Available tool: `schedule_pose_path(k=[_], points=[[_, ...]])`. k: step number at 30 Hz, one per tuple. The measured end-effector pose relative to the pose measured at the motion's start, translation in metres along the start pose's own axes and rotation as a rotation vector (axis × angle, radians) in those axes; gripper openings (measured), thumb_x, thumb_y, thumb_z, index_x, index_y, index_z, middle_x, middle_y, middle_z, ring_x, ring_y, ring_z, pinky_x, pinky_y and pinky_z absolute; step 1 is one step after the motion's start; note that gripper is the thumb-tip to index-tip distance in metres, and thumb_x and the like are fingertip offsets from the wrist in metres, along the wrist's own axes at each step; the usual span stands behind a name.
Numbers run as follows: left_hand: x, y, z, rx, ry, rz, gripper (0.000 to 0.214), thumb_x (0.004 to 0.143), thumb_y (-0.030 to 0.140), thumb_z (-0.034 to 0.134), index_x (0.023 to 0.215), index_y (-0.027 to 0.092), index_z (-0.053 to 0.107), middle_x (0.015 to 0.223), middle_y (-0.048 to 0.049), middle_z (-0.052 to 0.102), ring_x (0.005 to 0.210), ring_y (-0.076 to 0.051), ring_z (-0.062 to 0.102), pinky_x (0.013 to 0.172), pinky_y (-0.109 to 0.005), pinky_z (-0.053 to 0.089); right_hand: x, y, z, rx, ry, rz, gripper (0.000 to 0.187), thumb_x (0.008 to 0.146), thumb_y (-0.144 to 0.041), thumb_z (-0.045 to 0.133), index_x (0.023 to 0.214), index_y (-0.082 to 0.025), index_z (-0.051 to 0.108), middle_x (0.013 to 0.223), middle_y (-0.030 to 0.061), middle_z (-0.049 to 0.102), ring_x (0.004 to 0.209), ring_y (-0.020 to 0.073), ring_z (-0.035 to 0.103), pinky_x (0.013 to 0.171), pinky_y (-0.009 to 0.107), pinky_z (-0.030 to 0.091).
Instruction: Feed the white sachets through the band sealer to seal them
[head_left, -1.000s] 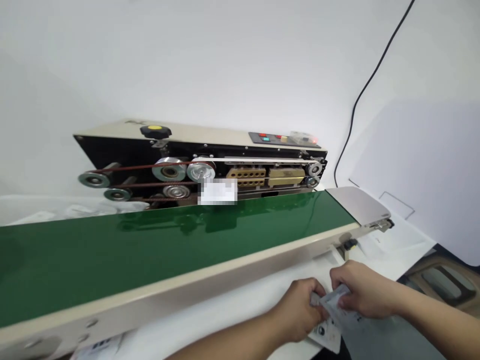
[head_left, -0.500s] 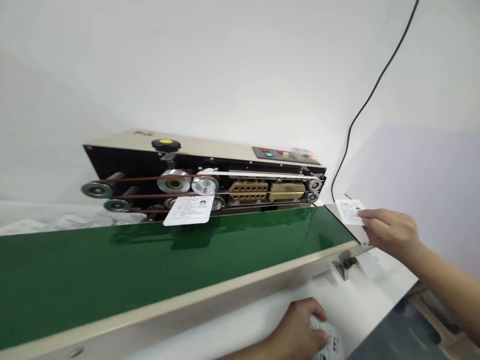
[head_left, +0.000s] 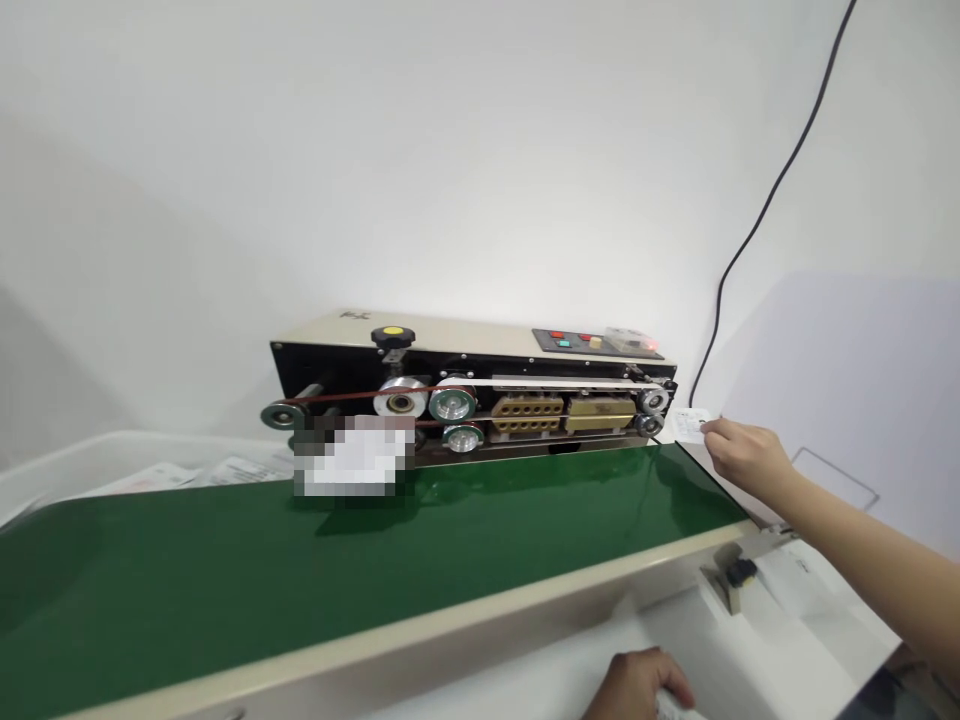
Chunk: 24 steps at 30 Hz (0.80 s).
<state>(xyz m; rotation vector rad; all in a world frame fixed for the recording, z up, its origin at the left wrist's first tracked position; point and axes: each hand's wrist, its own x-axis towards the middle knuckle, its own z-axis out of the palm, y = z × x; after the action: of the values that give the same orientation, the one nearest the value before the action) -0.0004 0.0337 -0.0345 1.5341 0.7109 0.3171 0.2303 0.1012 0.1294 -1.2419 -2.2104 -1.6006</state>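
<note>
A white plastic bin (head_left: 90, 450) at the left holds flat printed white sachets (head_left: 187, 474). A blurred, pixelated sachet (head_left: 352, 455) sits on the green conveyor belt (head_left: 225, 570), against the front of the band sealer (head_left: 465, 400). The right hand (head_left: 746, 460) reaches past the belt's far end, fingers nearly closed, pinching a small white sachet (head_left: 688, 424) beside the sealer's right end. At the counter's (head_left: 547, 685) near edge, the left hand (head_left: 637, 687) curls over another white sachet (head_left: 673, 708), both cut off by the frame.
</note>
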Motion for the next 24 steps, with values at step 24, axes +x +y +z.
schedule_pose_path(k=[24], points=[[-0.004,-0.003,0.005,-0.064,0.025,0.022,0.034,0.052,0.007,0.071,0.084,0.016,0.072,0.062,0.0058,0.049,0.056,-0.009,0.041,0.055,-0.020,0.034,0.016,-0.015,0.024,0.213,0.110,-0.039,0.021,0.081,-0.011,0.047,0.065,-0.018,0.058,0.084,0.0014,0.070,0.057,0.0093,0.059,0.048,0.020,0.038]])
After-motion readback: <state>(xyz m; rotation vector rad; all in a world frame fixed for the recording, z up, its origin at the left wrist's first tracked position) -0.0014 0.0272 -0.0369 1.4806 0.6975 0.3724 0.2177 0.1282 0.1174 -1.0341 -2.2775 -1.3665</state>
